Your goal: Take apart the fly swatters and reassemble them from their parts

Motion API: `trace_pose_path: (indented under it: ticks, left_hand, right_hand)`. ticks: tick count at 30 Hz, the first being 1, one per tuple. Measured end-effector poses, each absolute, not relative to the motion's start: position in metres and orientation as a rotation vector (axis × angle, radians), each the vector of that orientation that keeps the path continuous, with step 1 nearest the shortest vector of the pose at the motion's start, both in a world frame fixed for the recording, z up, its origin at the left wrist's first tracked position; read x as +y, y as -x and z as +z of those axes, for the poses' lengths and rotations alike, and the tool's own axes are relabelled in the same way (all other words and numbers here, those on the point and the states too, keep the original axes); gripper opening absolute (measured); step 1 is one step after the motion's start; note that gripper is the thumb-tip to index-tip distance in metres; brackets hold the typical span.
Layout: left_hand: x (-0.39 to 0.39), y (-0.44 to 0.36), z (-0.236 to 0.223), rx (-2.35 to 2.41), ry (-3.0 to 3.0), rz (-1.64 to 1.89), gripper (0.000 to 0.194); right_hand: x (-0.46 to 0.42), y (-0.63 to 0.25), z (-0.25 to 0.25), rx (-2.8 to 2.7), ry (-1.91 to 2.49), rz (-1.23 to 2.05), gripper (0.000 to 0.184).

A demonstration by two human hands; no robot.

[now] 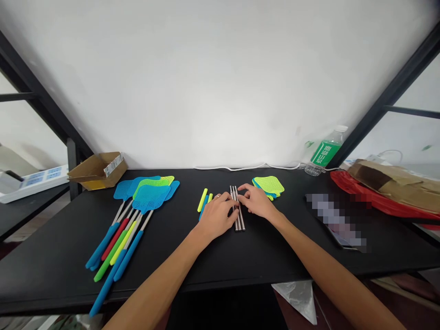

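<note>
Several shiny metal rods (pixel 239 223) lie side by side on the black table, pointing away from me. My left hand (pixel 218 214) is at their left side, its curled fingertips and thumb against them. From the right, my right hand (pixel 257 201) reaches the same rods with bent index finger and thumb touching their upper part. Left of the rods lie a yellow handle grip (pixel 202 200) and a blue grip (pixel 203 207), partly covered by my left hand. Beyond my right hand is a small stack of fly swatter heads (pixel 270 184), yellow-green on top with blue underneath.
Assembled fly swatters (pixel 151 197) lie piled at the left. Behind them stands an open cardboard box (pixel 99 170). At the right are a plastic bottle (pixel 325 152), a blurred-out phone (pixel 338 224) and a red bag (pixel 369 197). A white cable (pixel 237 168) runs along the wall.
</note>
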State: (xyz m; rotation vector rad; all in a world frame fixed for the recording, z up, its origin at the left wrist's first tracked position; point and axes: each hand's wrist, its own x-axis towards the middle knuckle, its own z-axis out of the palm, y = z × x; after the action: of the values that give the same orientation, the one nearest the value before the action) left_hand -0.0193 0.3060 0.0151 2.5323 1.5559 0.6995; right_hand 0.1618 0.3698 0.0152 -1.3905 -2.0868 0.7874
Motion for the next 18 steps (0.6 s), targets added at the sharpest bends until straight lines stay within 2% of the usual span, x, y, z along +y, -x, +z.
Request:
trace_pose_path:
  ticks: [6,18]
  left_hand:
    - [0.3059,0.0182,0.0162,1.591,-2.516,0.715,0.026]
    - [0.3068,0.0173,0.0164,1.566,-2.51,0.71,0.024]
  right_hand:
    - [0.37,-0.1661,0.0176,-2.092,1.319,0.955,0.039]
    - [0.3698,-0.1646,0.0164,-2.109,1.326,0.888,0.035]
